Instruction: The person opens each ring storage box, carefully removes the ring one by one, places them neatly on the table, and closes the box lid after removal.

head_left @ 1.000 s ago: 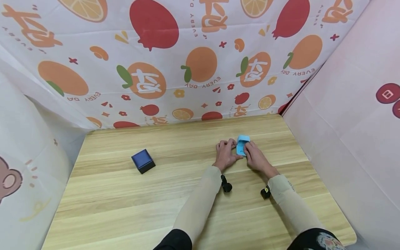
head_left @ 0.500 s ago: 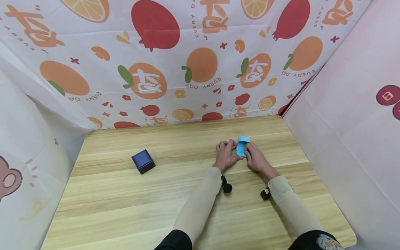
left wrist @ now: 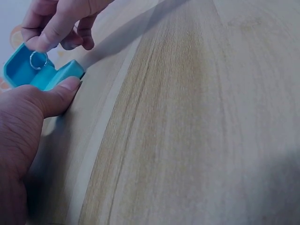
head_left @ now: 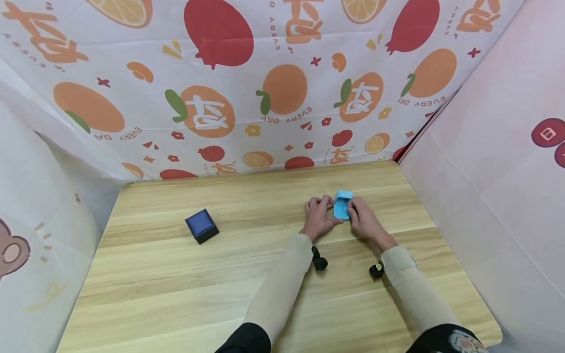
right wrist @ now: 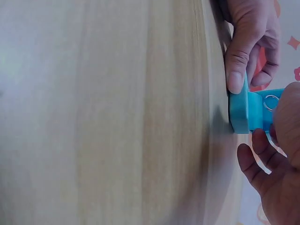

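Note:
A light-blue ring box [head_left: 343, 195] stands with its lid up towards the right of the table. My left hand [head_left: 317, 219] steadies it, the thumb pressed to its front and the other fingers bent along its left side. In the left wrist view a thin silver ring [left wrist: 31, 60] hangs from the pinched thumb and finger of my right hand [head_left: 365, 220], just above the base and in front of the raised lid. The same ring [right wrist: 265, 101] appears in the right wrist view, part of it behind the right hand.
A dark blue square box [head_left: 201, 224] with its lid down sits on the left half of the wooden table [head_left: 212, 294]. A fruit-print cloth [head_left: 247, 147] hangs along the back edge, and a pale sheet [head_left: 490, 147] borders the right side.
My right hand has drawn slightly up and to the right, uncovering more of the ring box's inside. The left hand and the box have stayed in place.

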